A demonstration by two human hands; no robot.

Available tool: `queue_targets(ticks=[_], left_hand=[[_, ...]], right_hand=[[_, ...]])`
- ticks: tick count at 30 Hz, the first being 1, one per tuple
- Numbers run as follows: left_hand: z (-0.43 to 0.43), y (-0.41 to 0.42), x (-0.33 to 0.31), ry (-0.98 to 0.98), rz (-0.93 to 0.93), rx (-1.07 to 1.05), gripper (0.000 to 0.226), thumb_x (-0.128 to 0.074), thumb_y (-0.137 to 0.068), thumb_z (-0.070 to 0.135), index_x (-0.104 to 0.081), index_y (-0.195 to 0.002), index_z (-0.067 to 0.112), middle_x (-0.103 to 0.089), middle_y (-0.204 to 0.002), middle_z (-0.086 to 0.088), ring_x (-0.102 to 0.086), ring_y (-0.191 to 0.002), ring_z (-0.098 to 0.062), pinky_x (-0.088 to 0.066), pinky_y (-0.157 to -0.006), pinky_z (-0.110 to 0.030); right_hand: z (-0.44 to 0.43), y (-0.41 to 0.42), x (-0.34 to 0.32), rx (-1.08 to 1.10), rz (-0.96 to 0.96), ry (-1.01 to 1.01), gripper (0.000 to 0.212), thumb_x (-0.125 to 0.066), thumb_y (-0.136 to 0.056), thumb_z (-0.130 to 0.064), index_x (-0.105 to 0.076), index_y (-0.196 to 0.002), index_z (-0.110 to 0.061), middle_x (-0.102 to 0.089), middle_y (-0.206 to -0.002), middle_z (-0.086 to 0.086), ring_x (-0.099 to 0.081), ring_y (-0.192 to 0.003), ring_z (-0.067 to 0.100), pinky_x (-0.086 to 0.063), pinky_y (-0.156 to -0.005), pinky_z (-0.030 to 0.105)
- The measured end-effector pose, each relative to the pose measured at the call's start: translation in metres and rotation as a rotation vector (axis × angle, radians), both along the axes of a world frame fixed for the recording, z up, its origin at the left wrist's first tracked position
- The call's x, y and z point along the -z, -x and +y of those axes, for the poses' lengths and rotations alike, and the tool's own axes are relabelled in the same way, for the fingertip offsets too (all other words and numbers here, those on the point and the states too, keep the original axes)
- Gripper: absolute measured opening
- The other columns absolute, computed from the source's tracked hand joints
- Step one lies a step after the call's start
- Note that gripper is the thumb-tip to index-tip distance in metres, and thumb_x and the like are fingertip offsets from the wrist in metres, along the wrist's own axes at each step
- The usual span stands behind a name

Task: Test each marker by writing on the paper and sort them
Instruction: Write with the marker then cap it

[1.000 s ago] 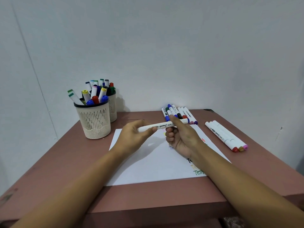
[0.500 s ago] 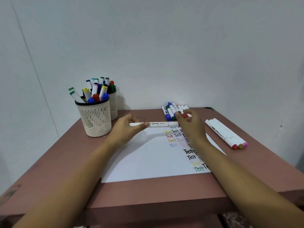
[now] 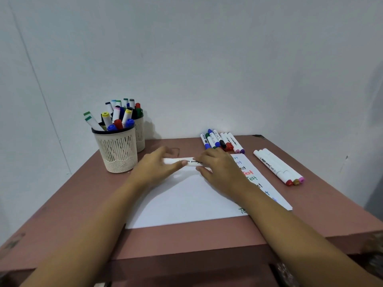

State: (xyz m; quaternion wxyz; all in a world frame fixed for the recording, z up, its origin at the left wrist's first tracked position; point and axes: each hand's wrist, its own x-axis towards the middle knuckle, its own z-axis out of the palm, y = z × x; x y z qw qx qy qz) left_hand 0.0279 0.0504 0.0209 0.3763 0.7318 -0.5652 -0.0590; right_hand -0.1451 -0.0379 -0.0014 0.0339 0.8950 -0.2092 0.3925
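Both hands hold one white marker (image 3: 189,161) level just above the far edge of the paper (image 3: 186,199), the left hand (image 3: 157,168) grasping one end and the right hand (image 3: 219,168) the other, likely to pull or seat its cap between tests.

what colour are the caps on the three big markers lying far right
Red, brownish-olive and pink on the three big markers, clearest in the head view.

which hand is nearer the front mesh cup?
Left. The left hand sits just right of the front mesh cup; the right hand is farther right, over the paper.
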Motion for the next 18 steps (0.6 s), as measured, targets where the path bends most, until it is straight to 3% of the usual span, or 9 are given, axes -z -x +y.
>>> queue_targets(ticks=[2,4,7,10,13,18], left_hand=[[0.001,-0.007,0.003,0.039,-0.217,-0.084,0.054,-0.053,-0.082,0.063,-0.049,-0.124,0.03,-0.059,-0.098,0.011,-0.057,-0.096,-0.013,-0.043,-0.075,-0.029],[-0.001,-0.015,0.007,0.118,-0.254,-0.111,0.058,-0.046,-0.086,0.063,-0.044,-0.133,0.027,-0.062,-0.107,0.007,-0.059,-0.101,-0.015,-0.048,-0.078,-0.032],[-0.009,-0.02,0.015,0.037,-0.281,-0.091,0.049,-0.048,-0.093,0.045,-0.046,-0.135,0.02,-0.054,-0.13,-0.003,-0.053,-0.115,-0.02,-0.045,-0.091,-0.036],[-0.013,-0.022,0.022,-0.123,-0.325,-0.014,0.049,-0.045,-0.095,0.042,-0.043,-0.139,0.021,-0.042,-0.143,-0.003,-0.041,-0.13,-0.021,-0.036,-0.105,-0.04],[-0.017,-0.024,0.026,-0.248,-0.339,0.037,0.045,-0.042,-0.096,0.042,-0.046,-0.137,0.023,-0.035,-0.149,-0.002,-0.033,-0.137,-0.019,-0.028,-0.111,-0.04],[-0.019,-0.028,0.029,-0.272,-0.339,0.053,0.045,-0.04,-0.097,0.044,-0.047,-0.137,0.025,-0.031,-0.152,0.001,-0.027,-0.141,-0.014,-0.024,-0.114,-0.038]], right_hand=[[0.001,0.003,-0.001,0.063,0.018,0.011,0.021,-0.063,-0.079,-0.014,-0.072,-0.095,-0.005,-0.065,-0.086,0.008,-0.058,-0.074,0.032,-0.049,-0.067,0.039],[-0.001,0.008,-0.005,0.199,0.079,-0.049,0.023,-0.056,-0.09,-0.016,-0.068,-0.108,-0.006,-0.06,-0.102,0.01,-0.056,-0.091,0.03,-0.047,-0.078,0.038],[-0.007,0.023,-0.018,0.337,0.015,-0.235,0.028,-0.05,-0.096,-0.018,-0.065,-0.118,-0.01,-0.057,-0.111,0.011,-0.055,-0.098,0.027,-0.043,-0.075,0.032],[-0.02,0.048,-0.033,0.414,-0.14,-0.395,0.025,-0.054,-0.094,-0.016,-0.066,-0.115,-0.008,-0.063,-0.101,0.01,-0.057,-0.08,0.024,-0.037,-0.063,0.028],[-0.038,0.083,-0.042,0.562,-0.204,-0.496,0.023,-0.058,-0.091,-0.014,-0.068,-0.111,-0.008,-0.064,-0.093,0.004,-0.054,-0.074,0.019,-0.038,-0.063,0.028],[-0.072,0.127,-0.037,0.768,-0.221,-0.614,0.022,-0.057,-0.091,-0.016,-0.068,-0.102,0.0,-0.068,-0.101,0.016,-0.061,-0.092,0.03,-0.045,-0.071,0.031]])
